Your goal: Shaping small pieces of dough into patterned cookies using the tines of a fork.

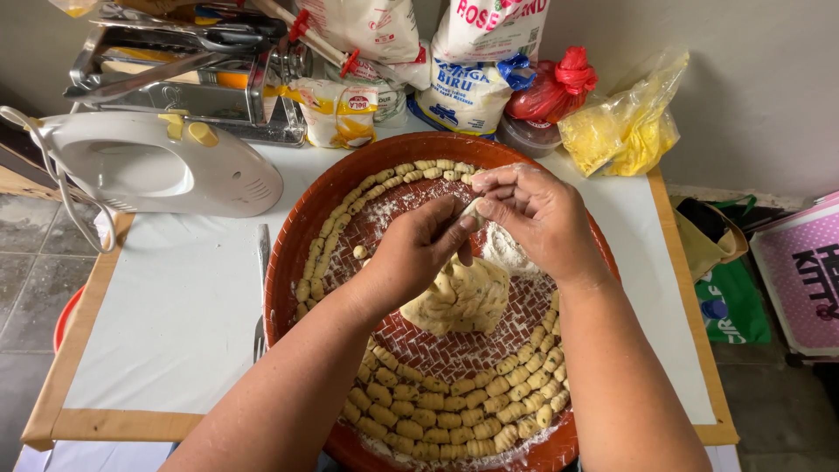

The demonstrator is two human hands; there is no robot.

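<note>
A round brown woven tray (301,227) lies on a white-topped table. A lump of pale yellow dough (463,297) flecked with green sits in its middle beside a small heap of flour (505,249). Several small rolled dough pieces (454,411) line the tray's rim. My left hand (411,249) and my right hand (537,214) meet above the dough, both pinching one small dough piece (473,212) between their fingertips.
A white hand mixer (157,162) lies at the table's left. Behind it stands a metal pasta machine (192,70). Flour bags (476,61), a red bag (551,87) and a yellow bag (625,127) stand at the back. A knife (262,262) lies left of the tray.
</note>
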